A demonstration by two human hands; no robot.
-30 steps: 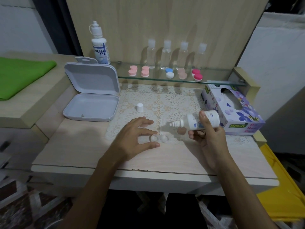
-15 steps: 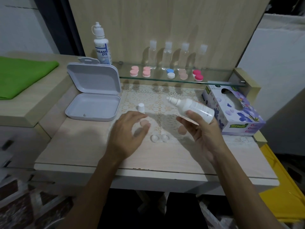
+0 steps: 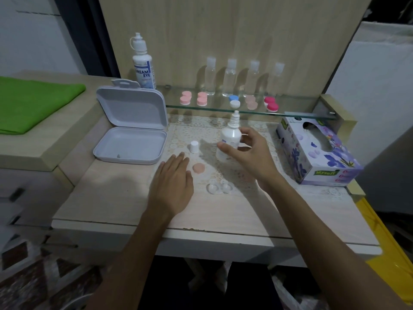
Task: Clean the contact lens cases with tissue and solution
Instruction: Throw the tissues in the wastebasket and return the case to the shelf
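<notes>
A clear, open contact lens case (image 3: pixel 220 187) lies on the lace mat near the front of the table. One pink lid (image 3: pixel 198 168) lies beside it. The uncapped white solution bottle (image 3: pixel 230 136) stands upright on the mat, and my right hand (image 3: pixel 250 157) holds it with the thumb in front and the fingers behind. Its white cap (image 3: pixel 194 146) stands to the left. My left hand (image 3: pixel 173 186) rests flat on the table, fingers straight, just left of the pink lid and touching nothing else. A tissue box (image 3: pixel 317 153) sits at the right.
An open white plastic box (image 3: pixel 131 139) sits at the left. A tall Dream Eye bottle (image 3: pixel 143 63) stands behind it. The glass shelf (image 3: pixel 290 111) carries several coloured lens cases and clear small bottles. A green cloth (image 3: pixel 33 101) lies far left.
My right hand has swung the bottle from tilted over the case to upright and set it down further back on the mat. My left hand let go of the case and moved left, flat on the table.
</notes>
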